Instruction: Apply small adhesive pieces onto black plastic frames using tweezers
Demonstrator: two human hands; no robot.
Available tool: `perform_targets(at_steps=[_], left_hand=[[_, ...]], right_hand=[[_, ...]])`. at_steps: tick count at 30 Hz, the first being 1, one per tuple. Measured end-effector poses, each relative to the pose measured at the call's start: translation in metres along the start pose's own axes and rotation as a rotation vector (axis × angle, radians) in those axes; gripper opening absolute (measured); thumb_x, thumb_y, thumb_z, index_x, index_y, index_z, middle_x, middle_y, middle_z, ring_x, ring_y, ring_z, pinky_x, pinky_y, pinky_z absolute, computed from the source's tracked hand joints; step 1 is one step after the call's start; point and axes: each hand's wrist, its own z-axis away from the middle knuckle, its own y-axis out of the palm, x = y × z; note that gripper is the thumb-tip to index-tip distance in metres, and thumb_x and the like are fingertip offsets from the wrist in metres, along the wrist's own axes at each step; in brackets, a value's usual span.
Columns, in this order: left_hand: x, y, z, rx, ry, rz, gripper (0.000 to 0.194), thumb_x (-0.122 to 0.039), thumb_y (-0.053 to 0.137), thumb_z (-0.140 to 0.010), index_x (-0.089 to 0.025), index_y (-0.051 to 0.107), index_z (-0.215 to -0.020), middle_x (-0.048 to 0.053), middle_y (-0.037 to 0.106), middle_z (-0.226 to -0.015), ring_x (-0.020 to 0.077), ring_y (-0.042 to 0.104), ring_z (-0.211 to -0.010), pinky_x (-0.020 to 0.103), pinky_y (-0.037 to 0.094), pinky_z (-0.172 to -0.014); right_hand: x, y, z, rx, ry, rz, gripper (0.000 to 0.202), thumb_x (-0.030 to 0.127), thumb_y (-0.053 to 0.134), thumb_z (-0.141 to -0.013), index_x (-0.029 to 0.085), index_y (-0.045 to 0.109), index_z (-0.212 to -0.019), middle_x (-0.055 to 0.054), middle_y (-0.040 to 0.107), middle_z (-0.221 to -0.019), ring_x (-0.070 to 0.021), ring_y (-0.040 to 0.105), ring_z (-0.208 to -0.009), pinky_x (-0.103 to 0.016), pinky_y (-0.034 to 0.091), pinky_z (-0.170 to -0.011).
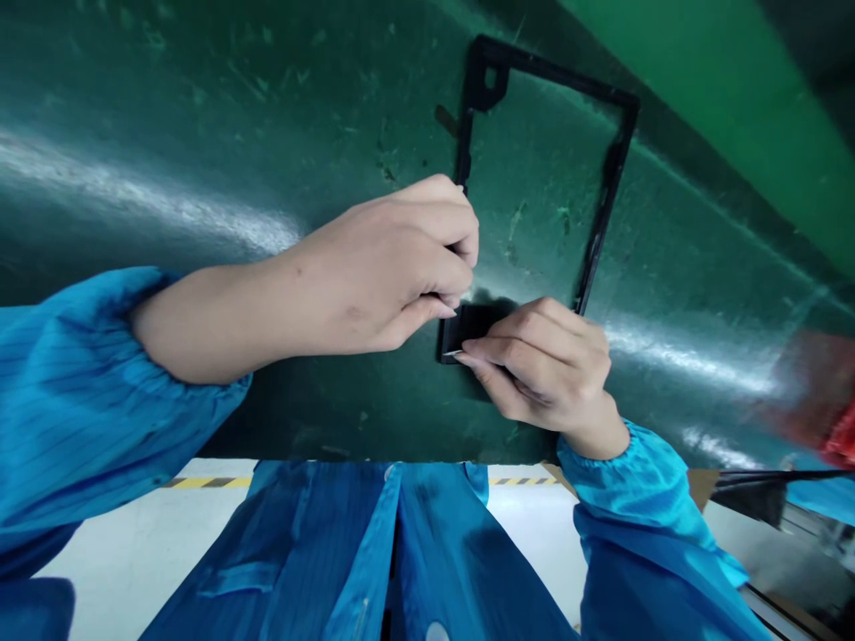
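Observation:
A black rectangular frame [607,196] lies flat on the green work surface, its long sides running away from me. A tab with a hole sits at its far left corner, and its near left corner has a solid black plate. My left hand [407,263] is closed over the frame's left side, fingers curled and thumb by the near corner; the fingertips' exact grip is partly hidden. My right hand [544,365] pinches a small thin pale strip [452,353] between thumb and fingers, right at that near corner. This hand covers the near right part of the frame.
The green work surface [321,401] is scuffed and shiny, with its near edge just before my body. A red object [842,436] is at the right edge. Below show my blue work coat and a pale floor with yellow-and-black striped tape [214,482].

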Motion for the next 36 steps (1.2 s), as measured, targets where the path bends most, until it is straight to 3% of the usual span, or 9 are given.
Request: perform_targets(at_steps=[7,13,18,23,36], left_hand=[[0.0011,-0.0006,-0.0001,0.009,-0.004,0.013,0.020,-0.022,0.061,-0.097,-0.023,0.070,-0.079,0.010,0.071,-0.111,0.0336,0.063,-0.125,0.051,0.056,-0.104],[0.0021,-0.0007,0.0002,0.013,0.022,-0.017,0.021,-0.023,0.060,-0.099,-0.022,0.070,-0.081,0.012,0.070,-0.112,0.0336,0.063,-0.125,0.049,0.057,-0.099],[0.0018,-0.0008,-0.0004,0.013,0.013,-0.010,0.021,-0.023,0.060,-0.099,-0.023,0.070,-0.080,0.010,0.070,-0.110,0.0325,0.063,-0.124,0.050,0.057,-0.101],[0.0018,0.0001,-0.0001,0.006,-0.002,0.015,0.019,-0.022,0.062,-0.097,-0.024,0.069,-0.079,0.010,0.071,-0.112,0.0334,0.063,-0.125,0.052,0.056,-0.104],[0.0002,-0.0002,-0.0006,-0.003,-0.003,0.024,0.020,-0.023,0.061,-0.097,-0.023,0.071,-0.079,0.011,0.072,-0.111,0.0348,0.064,-0.122,0.056,0.055,-0.104]], right_hand=[[0.0003,0.0003,-0.0016,-0.061,0.020,0.056,0.019,0.018,0.084,-0.086,0.017,0.074,-0.101,-0.005,0.072,-0.088,-0.0165,0.061,-0.078,-0.033,0.053,-0.067],[0.0004,-0.0004,0.0001,-0.004,-0.014,0.023,0.020,0.019,0.084,-0.085,0.018,0.074,-0.102,-0.004,0.073,-0.089,-0.0162,0.062,-0.079,-0.032,0.054,-0.068],[-0.0005,0.0004,-0.0022,-0.075,0.006,0.083,0.018,0.018,0.085,-0.084,0.017,0.074,-0.099,-0.004,0.072,-0.087,-0.0164,0.060,-0.077,-0.033,0.053,-0.067],[-0.0010,-0.0006,-0.0014,-0.014,-0.029,0.035,0.020,0.019,0.085,-0.085,0.017,0.075,-0.102,-0.004,0.073,-0.088,-0.0162,0.062,-0.078,-0.032,0.055,-0.068],[-0.0006,0.0013,-0.0008,-0.030,0.003,0.032,0.014,0.023,0.082,-0.088,0.019,0.073,-0.099,-0.003,0.072,-0.087,-0.0156,0.061,-0.077,-0.031,0.052,-0.067]])
